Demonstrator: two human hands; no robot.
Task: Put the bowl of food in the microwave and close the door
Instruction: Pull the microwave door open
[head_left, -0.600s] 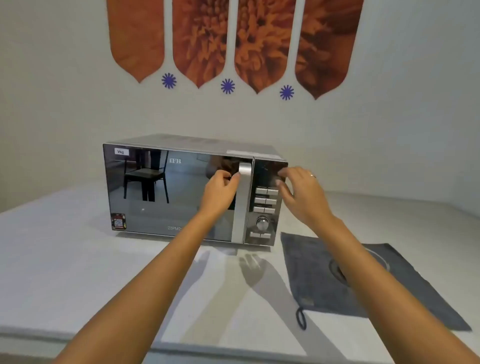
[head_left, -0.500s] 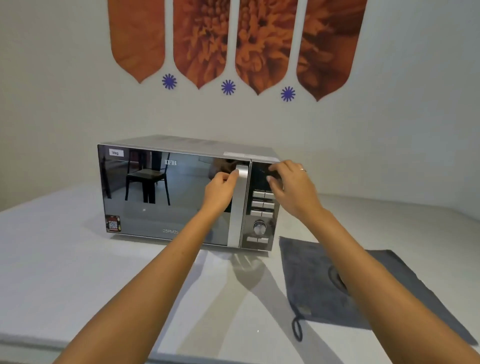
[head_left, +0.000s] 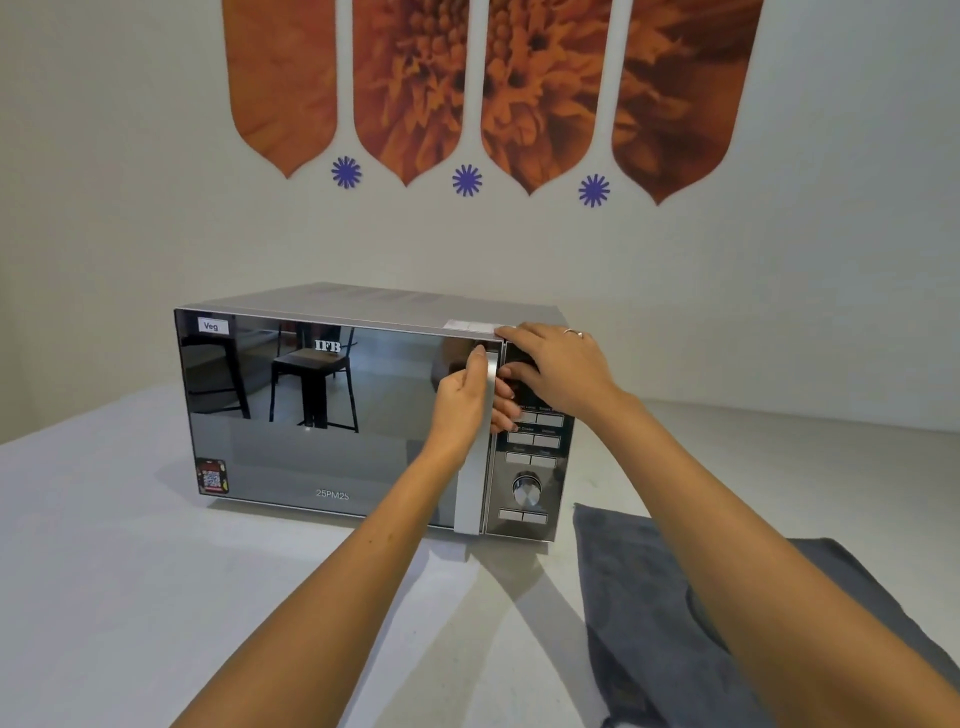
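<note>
- Microwave (head_left: 332, 415) sits mid-frame on a pale counter (head_left: 104, 571), door (head_left: 322, 415) closed flush.
- Bowl not in view; cannot tell where it is. A dark round shape shows on the grey cloth (head_left: 649, 597) at lower right, mostly hidden by the right forearm, so not called.
- Handling, judged: door is rigid and hinged on the left; pull on the vertical silver handle (head_left: 470, 493) at the door's right edge, upper part. The latch probably resists, so the body may slide on the smooth counter and wants bracing. Mirror front looks slick and would smudge.
- Look: boxy steel case, mirrored door reflecting a black chair, "IFB" logo at top centre, "Veg" label upper left, QR sticker lower left, "25PM2S" along the bottom. Control panel (head_left: 530, 467) on the right with button rows and a knob (head_left: 526, 488).
- Left hand (head_left: 460, 400) is wrapped on the handle's upper part, fingers curled behind it, thumb up along it.
- Right hand (head_left: 558, 369) lies flat on the panel's top corner, fingers spread, holding nothing; ring on one finger.
- Step, judged: opening the door, not yet swung.
- Wall above carries orange flower panels and blue star marks.
</note>
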